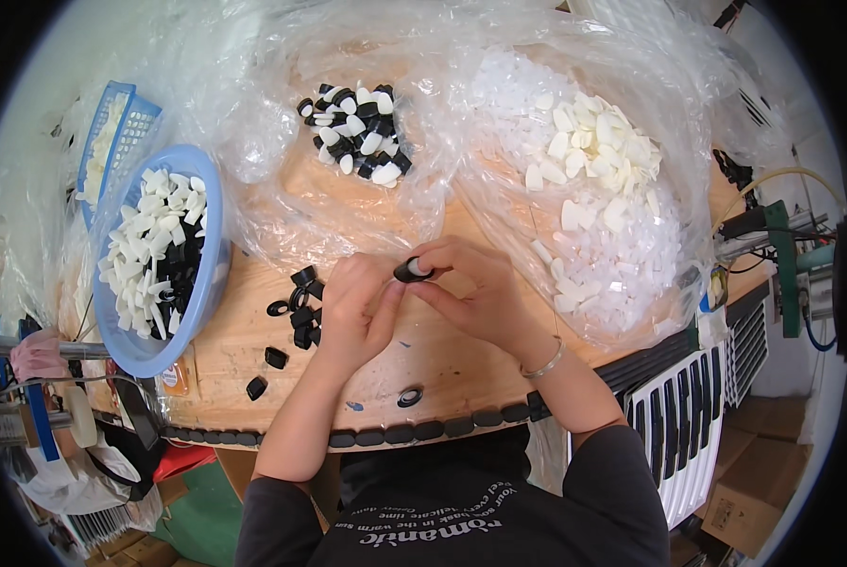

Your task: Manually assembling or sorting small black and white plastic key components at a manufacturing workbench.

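2-handed, grasping a black piece (407, 273) in left hand (350, 293) and right hand (478, 291). Held right of blue basin (145, 359)

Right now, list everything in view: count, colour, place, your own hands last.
Table: one, wood-brown, centre.
Basin: one, blue, left.
Basin pieces: many, white and black, inside basin.
Basket: one, blue, beyond basin.
Mixed pile: one, black and white, far centre.
Cream pile: one, cream, right.
Clear pieces: many, whitish, around cream pile.
Plastic: sheet count unclear, clear, far side and right.
Loose pieces: several, black, left of left hand.
Oval: one, black, pale centre, near front edge.
Edge row: one, black, front edge.
Panels: at least two, black and white, lower right.
Boxes: several, brown, lower right.
Held piece: one, black, between hands.
Left hand: one, bare, centre.
Right hand: one, bare, centre.
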`<state>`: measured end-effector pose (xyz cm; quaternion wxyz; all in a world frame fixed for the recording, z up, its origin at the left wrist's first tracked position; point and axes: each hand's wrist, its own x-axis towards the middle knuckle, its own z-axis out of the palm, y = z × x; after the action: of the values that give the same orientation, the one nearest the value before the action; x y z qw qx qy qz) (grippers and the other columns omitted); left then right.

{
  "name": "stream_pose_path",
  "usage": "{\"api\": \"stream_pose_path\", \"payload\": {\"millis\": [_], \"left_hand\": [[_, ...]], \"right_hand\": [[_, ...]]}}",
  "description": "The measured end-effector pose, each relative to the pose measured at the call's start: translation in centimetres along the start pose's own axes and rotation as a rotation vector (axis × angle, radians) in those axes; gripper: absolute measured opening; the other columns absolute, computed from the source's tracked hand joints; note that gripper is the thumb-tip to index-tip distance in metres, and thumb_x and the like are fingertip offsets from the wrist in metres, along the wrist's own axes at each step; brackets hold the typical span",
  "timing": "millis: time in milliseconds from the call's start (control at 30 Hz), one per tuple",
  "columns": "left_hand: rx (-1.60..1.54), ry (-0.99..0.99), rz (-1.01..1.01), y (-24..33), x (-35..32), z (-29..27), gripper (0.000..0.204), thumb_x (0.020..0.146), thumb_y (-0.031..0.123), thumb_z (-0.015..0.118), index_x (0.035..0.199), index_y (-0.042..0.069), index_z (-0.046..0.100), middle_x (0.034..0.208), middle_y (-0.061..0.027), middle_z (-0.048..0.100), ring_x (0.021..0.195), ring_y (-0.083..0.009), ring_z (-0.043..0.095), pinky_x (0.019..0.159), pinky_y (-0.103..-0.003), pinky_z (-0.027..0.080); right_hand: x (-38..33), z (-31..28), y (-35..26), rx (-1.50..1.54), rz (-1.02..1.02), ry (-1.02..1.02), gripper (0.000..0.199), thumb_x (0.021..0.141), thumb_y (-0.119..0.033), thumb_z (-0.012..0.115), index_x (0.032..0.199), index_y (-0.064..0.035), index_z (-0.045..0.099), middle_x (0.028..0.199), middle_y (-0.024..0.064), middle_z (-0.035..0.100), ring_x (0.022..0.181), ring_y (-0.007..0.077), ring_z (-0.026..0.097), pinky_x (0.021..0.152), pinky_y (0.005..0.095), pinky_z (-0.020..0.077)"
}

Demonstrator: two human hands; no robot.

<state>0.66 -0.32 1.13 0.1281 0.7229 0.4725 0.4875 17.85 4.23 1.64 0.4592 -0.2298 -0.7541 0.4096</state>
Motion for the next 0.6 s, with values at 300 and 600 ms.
{"api": "stream_pose_path", "payload": {"millis": [300,600], "left_hand": [[-0.353,-0.002,-0.263,0.1,-0.7,0.4,0.009,0.081,-0.003,0.061,0.090,-0.001,0.063,0.083,-0.0078,0.063,0.075,-0.0145,0.055,0.072,-0.026,0.042],[0.003,-0.003,0.073,-0.4,0.1,-0.3,0.020,0.070,-0.008,0.062,0.089,-0.002,0.060,0.083,-0.0133,0.060,0.076,-0.0299,0.057,0.068,-0.035,0.046]], "right_hand": [[-0.2,0.6,0.2,0.256,0.144,0.103,0.016,0.076,0.003,0.071,0.090,-0.0005,0.064,0.095,0.0090,0.065,0.080,0.0149,0.064,0.070,0.0255,0.0528],[-0.2,0.4,-0.7,-0.226,-0.145,0.069,0.019,0.070,0.002,0.075,0.085,-0.0022,0.064,0.088,0.0093,0.065,0.073,0.0220,0.064,0.061,0.0279,0.0526]]}}
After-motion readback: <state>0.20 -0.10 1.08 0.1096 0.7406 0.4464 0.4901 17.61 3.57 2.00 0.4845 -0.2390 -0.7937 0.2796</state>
